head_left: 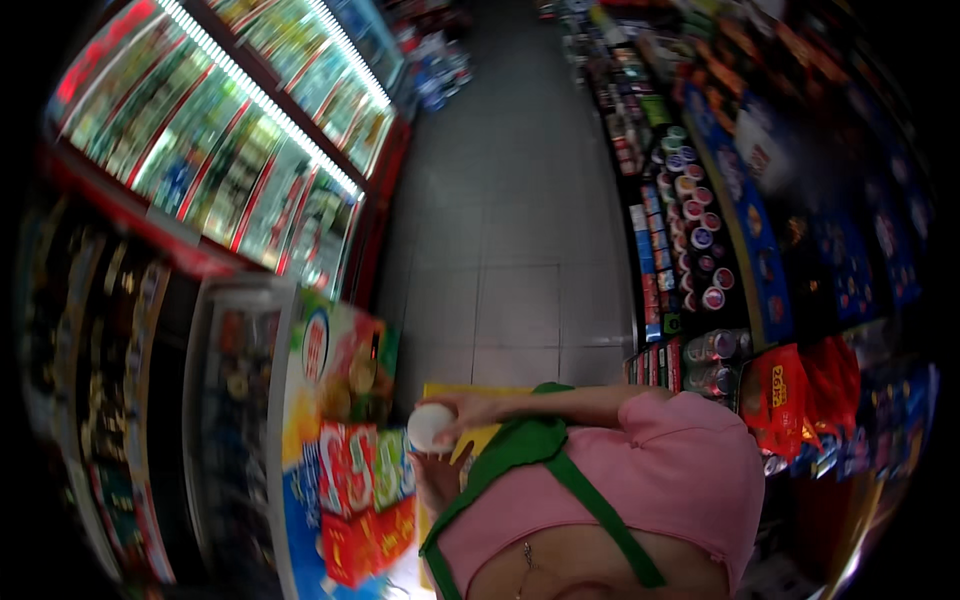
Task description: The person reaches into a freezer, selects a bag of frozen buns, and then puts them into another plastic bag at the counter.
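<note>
A smooth, round white thing [430, 427] sits between my hands in front of my green apron [515, 450]. Its kind does not show; only its pale rounded top is visible. My right hand [468, 412] reaches across from the right, with its fingers closed on the upper side of it. My left hand [438, 475] is below, with its fingertips against the lower edge of the same thing. Part of the left hand is hidden by my apron. Just beyond my hands lies a yellow surface [480, 395], partly covered by my arm.
Left of my hands stand red and green packages [350, 470] by a freezer [240, 290] with a colourful side panel. Lit drink coolers [220, 130] line the left. Stocked shelves [690, 200] and red bags [790, 395] are on the right, with a grey tiled aisle [490, 220] between.
</note>
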A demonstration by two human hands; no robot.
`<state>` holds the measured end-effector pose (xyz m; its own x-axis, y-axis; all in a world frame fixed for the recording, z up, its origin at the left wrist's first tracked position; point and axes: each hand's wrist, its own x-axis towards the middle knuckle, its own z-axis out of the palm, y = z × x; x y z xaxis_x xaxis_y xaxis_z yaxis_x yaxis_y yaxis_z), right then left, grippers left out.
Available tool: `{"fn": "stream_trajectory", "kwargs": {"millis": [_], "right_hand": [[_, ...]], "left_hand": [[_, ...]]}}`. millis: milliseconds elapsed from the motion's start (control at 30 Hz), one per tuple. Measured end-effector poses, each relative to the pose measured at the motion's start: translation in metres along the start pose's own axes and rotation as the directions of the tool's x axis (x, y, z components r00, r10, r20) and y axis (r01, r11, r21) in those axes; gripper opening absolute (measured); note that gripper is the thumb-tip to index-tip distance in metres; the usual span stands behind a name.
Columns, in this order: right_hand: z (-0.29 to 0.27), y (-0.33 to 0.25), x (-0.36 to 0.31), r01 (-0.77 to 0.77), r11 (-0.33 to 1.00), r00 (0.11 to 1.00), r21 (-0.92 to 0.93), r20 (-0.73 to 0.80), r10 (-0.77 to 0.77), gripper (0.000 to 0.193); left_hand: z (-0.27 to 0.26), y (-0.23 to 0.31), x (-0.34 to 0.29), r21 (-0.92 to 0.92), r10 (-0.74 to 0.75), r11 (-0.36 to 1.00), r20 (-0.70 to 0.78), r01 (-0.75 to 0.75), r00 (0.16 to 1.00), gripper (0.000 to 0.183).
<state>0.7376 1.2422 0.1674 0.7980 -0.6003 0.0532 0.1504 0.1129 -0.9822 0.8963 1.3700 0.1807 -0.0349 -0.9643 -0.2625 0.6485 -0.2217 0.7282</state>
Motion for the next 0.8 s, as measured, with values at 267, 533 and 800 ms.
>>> {"fn": "stream_trajectory", "kwargs": {"millis": [267, 533, 800], "right_hand": [[-0.100, -0.038, -0.004, -0.211, 0.828, 0.932, -0.519, -0.363, 0.011, 0.094], [-0.243, -0.048, 0.061, -0.244, 0.902, 0.913, -0.356, -0.397, 0.091, 0.098], [-0.430, -0.071, 0.125, -0.314, 0.894, 0.803, -0.319, -0.591, 0.071, 0.107]], "left_hand": [[0.051, -0.019, 0.156, 0.018, -0.230, 0.973, 0.163, 0.230, 0.959, 0.075], [0.079, 0.005, 0.332, 0.070, -0.313, 0.950, 0.177, 0.305, 0.933, 0.058], [0.171, 0.028, 0.552, 0.288, -0.500, 0.863, 0.362, 0.415, 0.787, 0.063]]}}
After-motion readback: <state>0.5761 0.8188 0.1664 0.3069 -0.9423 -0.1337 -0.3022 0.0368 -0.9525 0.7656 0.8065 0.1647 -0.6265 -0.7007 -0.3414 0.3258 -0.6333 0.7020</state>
